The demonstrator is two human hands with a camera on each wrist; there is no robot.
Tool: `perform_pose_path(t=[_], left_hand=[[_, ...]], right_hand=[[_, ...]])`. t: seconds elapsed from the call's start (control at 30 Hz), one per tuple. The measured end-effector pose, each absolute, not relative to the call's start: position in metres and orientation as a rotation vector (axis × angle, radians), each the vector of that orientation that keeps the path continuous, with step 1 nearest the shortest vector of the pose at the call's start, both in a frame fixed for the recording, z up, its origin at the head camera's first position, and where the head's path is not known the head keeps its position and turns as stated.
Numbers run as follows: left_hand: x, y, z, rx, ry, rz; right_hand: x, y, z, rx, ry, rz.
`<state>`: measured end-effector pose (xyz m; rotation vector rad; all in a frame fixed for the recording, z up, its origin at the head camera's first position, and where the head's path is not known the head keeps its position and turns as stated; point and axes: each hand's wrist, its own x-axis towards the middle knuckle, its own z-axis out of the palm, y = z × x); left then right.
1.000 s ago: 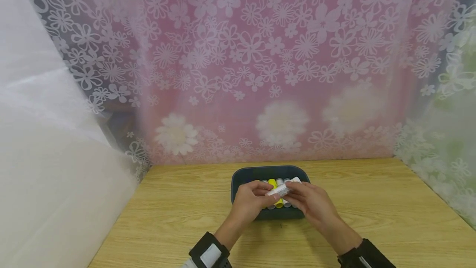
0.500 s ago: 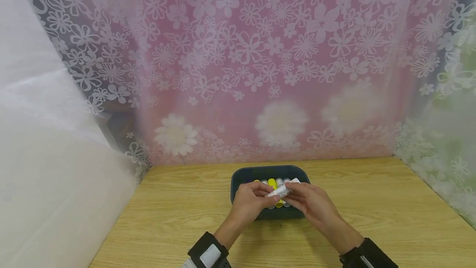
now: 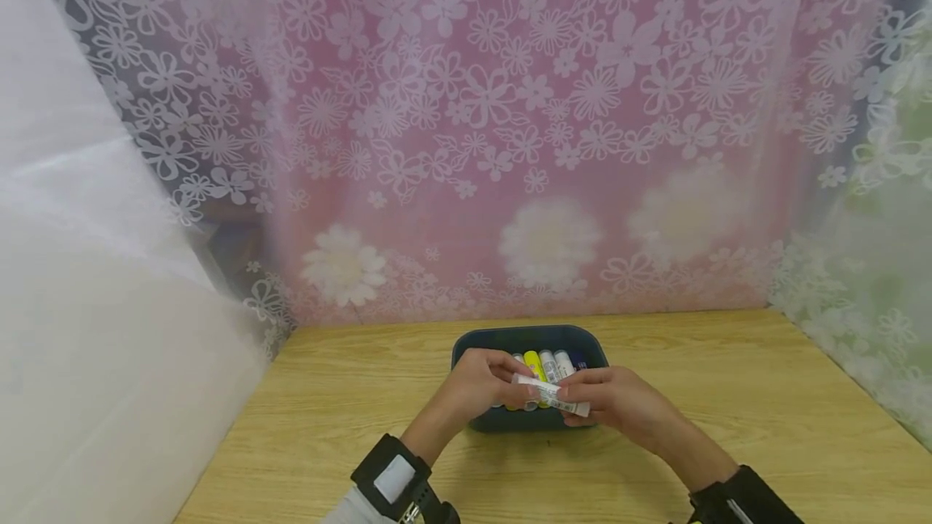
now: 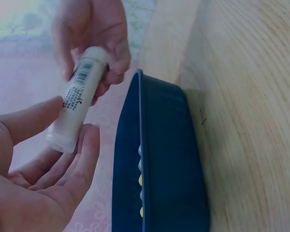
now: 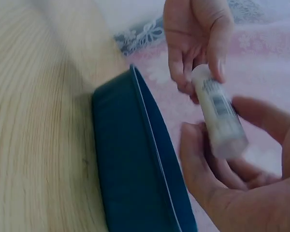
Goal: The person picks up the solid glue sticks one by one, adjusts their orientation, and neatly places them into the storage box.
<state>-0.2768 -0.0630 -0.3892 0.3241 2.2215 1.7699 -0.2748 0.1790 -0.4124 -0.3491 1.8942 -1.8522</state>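
Observation:
Both hands hold a white capped tube [image 3: 551,395] with a barcode and small print on its side, above a dark blue-green bin [image 3: 518,424]. It lies slanted, its right end lower in the head view. My left hand [image 3: 473,382] pinches the left end between thumb and fingers. Toward the other end, my right hand [image 3: 626,404] pinches it with thumb and fingertips. In the left wrist view the thumb of the left hand [image 4: 48,179] lies along the printed side. Seen from the right wrist, the right hand [image 5: 246,193] holds the near end. The print is too small to read.
Inside the bin lie several similar tubes in a row, among them a yellow tube [image 3: 534,362] and a white tube [image 3: 564,362]. A wooden table [image 3: 349,427] carries the bin. Behind it hangs a pink floral curtain [image 3: 451,144]; white sheeting [image 3: 109,346] hangs at the left.
The tube has turned, its right end swinging from raised to lowered. The left hand has shifted slightly left and up, the right hand slightly right. More tubes in the bin now show.

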Motion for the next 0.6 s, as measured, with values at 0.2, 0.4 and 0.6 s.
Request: perform_pose_path(t=[0.2, 0.4, 0.6], left_hand=[[-0.2783, -0.0630, -0.3865, 0.312, 2.187, 1.751], [-0.2779, -0.0601, -0.3877, 0.297, 2.176, 1.752], [-0.2768, -0.0582, -0.3890, 0.278, 2.199, 1.741]], right_hand=[[-0.2727, 0.1801, -0.4117, -0.486, 1.979, -1.676], [-0.2698, 0.1774, -0.4125, -0.488, 1.952, -1.636], [-0.2685, 0.1748, -0.4129, -0.474, 1.946, -1.625]])
